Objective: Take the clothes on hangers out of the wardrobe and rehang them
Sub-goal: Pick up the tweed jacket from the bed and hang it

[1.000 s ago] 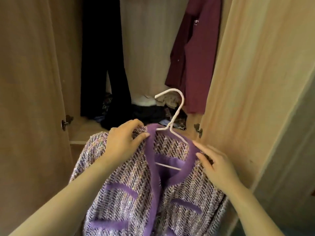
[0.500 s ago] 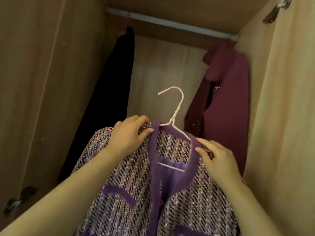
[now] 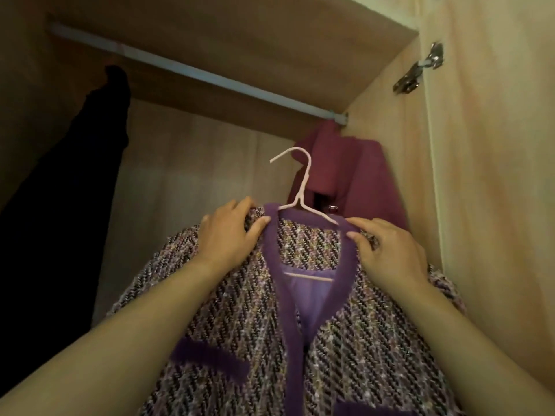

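Rehanging step, I reckon: tweed jacket [image 3: 240, 310] on its white hanger [image 3: 301, 190] sits mid-frame, below the rail [image 3: 186, 70] at 11 o'clock. My left hand [image 3: 231, 232] grips its 10 o'clock shoulder, right hand [image 3: 387, 250] the 2 o'clock one. Next: lift hook over rail.

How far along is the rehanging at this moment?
Done: the purple jacket sits on its white hanger. In hand: the left hand and right hand grip its shoulders, with the hook below the rail. Left: hooking it on. A black garment and maroon jacket hang there.
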Action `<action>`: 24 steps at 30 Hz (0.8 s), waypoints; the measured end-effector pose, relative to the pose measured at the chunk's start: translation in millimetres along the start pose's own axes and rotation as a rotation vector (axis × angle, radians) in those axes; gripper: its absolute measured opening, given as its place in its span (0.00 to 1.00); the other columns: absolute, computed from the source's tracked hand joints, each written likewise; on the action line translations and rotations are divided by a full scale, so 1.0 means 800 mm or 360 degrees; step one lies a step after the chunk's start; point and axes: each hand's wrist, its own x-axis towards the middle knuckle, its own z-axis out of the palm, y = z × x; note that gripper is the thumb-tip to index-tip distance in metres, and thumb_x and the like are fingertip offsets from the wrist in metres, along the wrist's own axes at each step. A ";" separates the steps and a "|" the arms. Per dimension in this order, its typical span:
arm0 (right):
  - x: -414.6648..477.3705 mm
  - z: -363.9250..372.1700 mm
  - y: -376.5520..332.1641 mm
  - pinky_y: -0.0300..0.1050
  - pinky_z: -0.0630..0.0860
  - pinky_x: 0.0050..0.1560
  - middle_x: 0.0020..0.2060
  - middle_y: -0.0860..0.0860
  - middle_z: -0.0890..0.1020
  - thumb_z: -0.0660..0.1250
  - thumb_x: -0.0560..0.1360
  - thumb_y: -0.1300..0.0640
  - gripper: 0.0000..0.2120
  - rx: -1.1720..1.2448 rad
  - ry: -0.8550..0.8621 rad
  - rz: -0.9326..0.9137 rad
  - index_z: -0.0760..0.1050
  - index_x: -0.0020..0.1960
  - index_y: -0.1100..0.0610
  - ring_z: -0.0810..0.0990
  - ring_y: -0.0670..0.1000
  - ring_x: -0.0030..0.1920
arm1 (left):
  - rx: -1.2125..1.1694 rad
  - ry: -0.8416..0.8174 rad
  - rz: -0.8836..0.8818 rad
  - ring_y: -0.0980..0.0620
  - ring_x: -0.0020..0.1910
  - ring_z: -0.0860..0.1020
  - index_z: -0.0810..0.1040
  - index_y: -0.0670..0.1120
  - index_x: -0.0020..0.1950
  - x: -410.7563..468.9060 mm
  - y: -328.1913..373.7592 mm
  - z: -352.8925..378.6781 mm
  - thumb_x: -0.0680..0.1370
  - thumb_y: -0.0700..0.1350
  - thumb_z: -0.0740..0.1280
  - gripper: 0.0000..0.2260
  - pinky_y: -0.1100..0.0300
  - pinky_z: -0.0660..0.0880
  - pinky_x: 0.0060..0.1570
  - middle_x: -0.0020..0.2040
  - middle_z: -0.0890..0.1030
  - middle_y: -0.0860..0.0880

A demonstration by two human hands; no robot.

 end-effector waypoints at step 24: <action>0.272 0.104 -0.021 0.46 0.73 0.39 0.49 0.52 0.82 0.58 0.78 0.50 0.12 -0.0885 0.0381 0.0047 0.74 0.59 0.45 0.80 0.57 0.49 | 0.0366 0.0341 0.0279 0.47 0.66 0.66 0.65 0.53 0.69 0.297 -0.135 0.083 0.77 0.63 0.52 0.24 0.43 0.64 0.65 0.67 0.69 0.48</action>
